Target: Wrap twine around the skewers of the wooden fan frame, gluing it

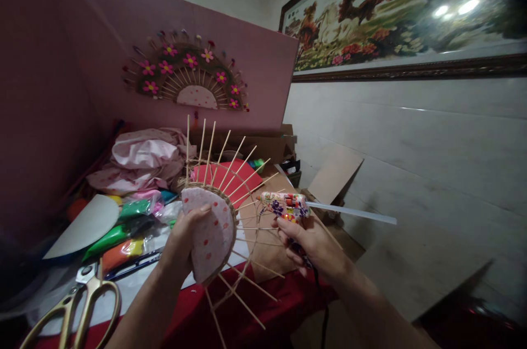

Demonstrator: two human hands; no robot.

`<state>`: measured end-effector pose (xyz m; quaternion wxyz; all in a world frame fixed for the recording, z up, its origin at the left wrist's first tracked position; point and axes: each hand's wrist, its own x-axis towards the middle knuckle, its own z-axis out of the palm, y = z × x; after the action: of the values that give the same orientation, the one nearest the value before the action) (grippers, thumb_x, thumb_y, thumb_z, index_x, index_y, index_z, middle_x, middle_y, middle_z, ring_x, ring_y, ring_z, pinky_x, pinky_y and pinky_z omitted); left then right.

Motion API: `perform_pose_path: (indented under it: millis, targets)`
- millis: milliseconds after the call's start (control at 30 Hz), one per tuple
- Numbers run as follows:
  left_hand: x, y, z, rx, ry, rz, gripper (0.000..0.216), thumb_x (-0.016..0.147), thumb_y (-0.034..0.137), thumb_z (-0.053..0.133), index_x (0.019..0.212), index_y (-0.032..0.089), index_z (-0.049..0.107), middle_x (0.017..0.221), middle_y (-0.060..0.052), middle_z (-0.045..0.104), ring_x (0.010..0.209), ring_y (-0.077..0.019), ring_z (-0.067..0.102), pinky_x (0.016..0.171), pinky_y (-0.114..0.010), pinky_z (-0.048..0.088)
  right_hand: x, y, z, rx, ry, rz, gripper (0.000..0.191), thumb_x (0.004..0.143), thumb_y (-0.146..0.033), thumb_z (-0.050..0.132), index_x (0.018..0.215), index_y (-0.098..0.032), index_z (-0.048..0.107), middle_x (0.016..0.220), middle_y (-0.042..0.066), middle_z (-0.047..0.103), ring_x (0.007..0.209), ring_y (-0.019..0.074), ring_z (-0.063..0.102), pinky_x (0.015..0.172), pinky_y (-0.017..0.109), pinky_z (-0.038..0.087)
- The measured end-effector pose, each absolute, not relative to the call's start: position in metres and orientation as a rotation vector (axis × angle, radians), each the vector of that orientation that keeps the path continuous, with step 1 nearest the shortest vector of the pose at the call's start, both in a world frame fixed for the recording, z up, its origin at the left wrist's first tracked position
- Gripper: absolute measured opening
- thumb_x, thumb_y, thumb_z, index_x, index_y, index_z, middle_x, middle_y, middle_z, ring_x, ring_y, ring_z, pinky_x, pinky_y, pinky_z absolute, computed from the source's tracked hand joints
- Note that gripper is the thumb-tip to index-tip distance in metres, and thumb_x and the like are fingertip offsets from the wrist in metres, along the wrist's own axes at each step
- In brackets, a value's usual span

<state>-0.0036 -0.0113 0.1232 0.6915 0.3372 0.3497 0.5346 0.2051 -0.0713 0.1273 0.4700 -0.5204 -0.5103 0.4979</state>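
Observation:
My left hand (184, 242) grips a half-made fan (212, 231): a pink dotted half-disc edged with woven twine, with several thin wooden skewers radiating from it. My right hand (312, 245) is closed around a patterned hot glue gun (285, 205). Its nozzle points left at the skewers beside the woven rim. A white glue stick (354, 212) juts out of the gun's back to the right, and the black cord hangs below my wrist.
Gold scissors (84, 299) lie at the lower left on the red-covered table (284, 305). Packets of coloured clay (123, 234), pink cloth (144, 157) and cardboard boxes (263, 146) sit behind. A finished flowered fan (189, 74) hangs on the pink board. A tiled wall stands at right.

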Motion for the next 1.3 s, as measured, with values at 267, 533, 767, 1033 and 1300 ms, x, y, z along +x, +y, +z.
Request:
perform_pose_path:
  millis: [267,533,767,1033,1300]
  targets:
    - [-0.005,-0.010,0.123,0.746,0.770,1.193,0.027,0.058,0.029,0.066,0.078,0.011,0.061,0.059,-0.008,0.067,0.047,-0.0226,0.062,0.046,-0.031,0.049,0.208,-0.071,0.122,-1.294,-1.285,1.192,0.035,0.078,-0.050,0.053,0.078,-0.016,0.052,0.048,-0.007,0.042,0.032,0.0057,0.035,0.026,0.016,0.033]
    - [-0.004,-0.011,0.123,0.750,0.776,1.181,0.027,0.058,0.028,0.066,0.079,0.011,0.062,0.060,-0.008,0.068,0.048,-0.0232,0.062,0.046,-0.032,0.050,0.208,-0.072,0.126,-1.294,-1.278,1.205,0.034,0.079,-0.049,0.053,0.075,-0.016,0.052,0.047,-0.006,0.042,0.032,0.0058,0.035,0.026,0.016,0.033]
    - [-0.005,-0.010,0.122,0.729,0.815,1.205,0.023,0.057,0.027,0.066,0.074,0.013,0.061,0.055,-0.005,0.066,0.045,-0.0203,0.061,0.045,-0.029,0.048,0.206,-0.077,0.132,-1.228,-1.248,1.247,0.035,0.076,-0.050,0.056,0.078,-0.015,0.053,0.056,-0.004,0.047,0.035,0.0049,0.038,0.027,0.016,0.034]
    - [-0.003,-0.005,0.119,0.700,0.887,1.276,0.020,0.058,0.027,0.065,0.071,0.013,0.060,0.052,-0.003,0.064,0.043,-0.0178,0.059,0.041,-0.026,0.047,0.204,-0.078,0.136,-0.854,-0.983,1.097,0.030,0.074,-0.043,0.060,0.090,-0.017,0.057,0.065,-0.004,0.049,0.036,0.0024,0.036,0.028,0.014,0.032]
    - [-0.014,0.001,0.129,0.584,0.810,1.434,0.008,0.063,0.020,0.059,0.069,0.014,0.060,0.053,-0.001,0.064,0.043,-0.0155,0.059,0.041,-0.023,0.049,0.268,-0.020,0.088,-1.404,-1.109,0.461,0.028,0.071,-0.045,0.060,0.072,-0.017,0.053,0.056,-0.003,0.049,0.042,0.0093,0.042,0.038,0.021,0.037]
